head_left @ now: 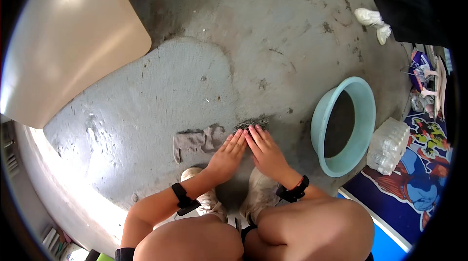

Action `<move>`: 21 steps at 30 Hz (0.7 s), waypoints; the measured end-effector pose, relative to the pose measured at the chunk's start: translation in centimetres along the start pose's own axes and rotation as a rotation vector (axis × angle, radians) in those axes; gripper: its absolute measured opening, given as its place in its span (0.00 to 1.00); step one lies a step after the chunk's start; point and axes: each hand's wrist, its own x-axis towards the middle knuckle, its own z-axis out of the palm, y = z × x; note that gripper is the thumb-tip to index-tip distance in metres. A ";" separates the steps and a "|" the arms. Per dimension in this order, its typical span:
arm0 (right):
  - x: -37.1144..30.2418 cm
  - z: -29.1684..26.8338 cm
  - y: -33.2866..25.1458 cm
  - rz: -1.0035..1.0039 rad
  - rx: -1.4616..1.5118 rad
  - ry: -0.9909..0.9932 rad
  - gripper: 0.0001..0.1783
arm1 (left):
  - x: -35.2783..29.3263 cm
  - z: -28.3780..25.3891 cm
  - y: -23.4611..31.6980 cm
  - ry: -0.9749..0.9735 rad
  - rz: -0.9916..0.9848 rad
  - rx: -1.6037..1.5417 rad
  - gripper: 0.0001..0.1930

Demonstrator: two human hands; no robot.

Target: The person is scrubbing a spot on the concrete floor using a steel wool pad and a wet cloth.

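Note:
My left hand (228,157) and my right hand (268,153) reach down side by side, fingers stretched out and their tips nearly meeting. Just beyond the fingertips lies a dark grey, rough-textured clump (253,122) on the floor. The fingertips overlap its near edge; whether they press on it I cannot tell. A crumpled grey cloth (191,143) is spread flat on the floor, left of the clump and close to my left hand. Both wrists wear black bands. Neither hand shows anything in its grip.
A pale green basin (319,134) with dark water stands to the right. Beside it are clear plastic bottles (387,146) and a colourful printed panel (414,183). A beige tabletop (83,41) juts in at upper left. White shoes (369,17) appear at upper right. The grey floor is stained and wet-looking.

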 end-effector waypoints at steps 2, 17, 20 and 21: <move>-0.6 0.7 -0.3 0.028 -0.059 -0.166 0.42 | -0.7 0.3 0.9 -0.063 -0.005 -0.010 0.38; 2.9 1.6 1.6 0.095 -0.137 -0.143 0.47 | 3.0 0.4 -1.4 0.025 -0.075 0.140 0.34; 9.2 -0.5 3.4 0.094 -0.167 -0.092 0.46 | 6.9 -2.3 -5.6 0.067 -0.118 0.217 0.35; 11.4 -1.0 4.6 0.061 -0.192 -0.045 0.45 | 8.3 -3.7 -7.2 0.043 -0.131 0.217 0.36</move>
